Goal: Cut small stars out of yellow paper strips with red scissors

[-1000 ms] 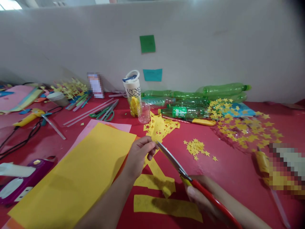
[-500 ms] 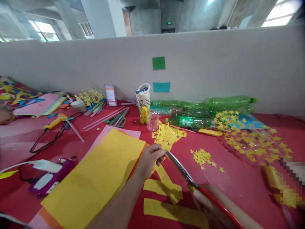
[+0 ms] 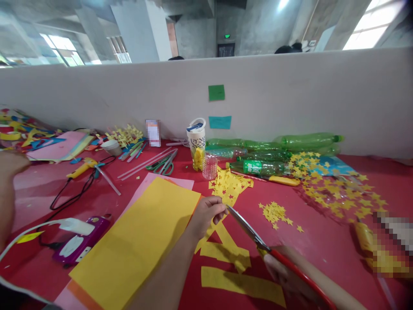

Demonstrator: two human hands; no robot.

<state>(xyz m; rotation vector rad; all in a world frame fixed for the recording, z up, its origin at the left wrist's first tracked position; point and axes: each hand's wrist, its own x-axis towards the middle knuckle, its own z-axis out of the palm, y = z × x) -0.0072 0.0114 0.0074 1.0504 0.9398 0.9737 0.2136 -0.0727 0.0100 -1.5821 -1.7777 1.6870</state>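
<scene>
query: state the position of the scissors.
operator: i read the scissors (image 3: 279, 257) aloft over the tabletop (image 3: 322, 241), toward its near edge, tip pointing at the far edge. my right hand (image 3: 279, 273) is clamped on the red handle. my left hand (image 3: 209, 212) has thumb and fingertips pressed together just beside the tip; i am unable to determine whether anything is between them.

query: list completed output.
operator: one star pile (image 3: 274, 213), right of the scissors tip. a wider spread of stars (image 3: 335, 189) lies toward the tabletop's right edge. beyond my left hand, a perforated yellow piece (image 3: 230, 196) carries many star-shaped holes. i judge the work well advanced.

query: list unprocessed stock.
operator: nearest the near edge, a yellow strip (image 3: 240, 282) shows no holes. a second strip (image 3: 224, 252) lies just beyond it, partly shadowed. left of my left hand, a large yellow sheet (image 3: 142, 234) shows a whole face. by these items, i judge that material is left uncut.

query: report surroundings.
operator: green bottles (image 3: 271, 167) lie along the far edge, with an upright cup (image 3: 196, 137) to their left. another person's arm (image 3: 8, 185) enters at the left edge.
</scene>
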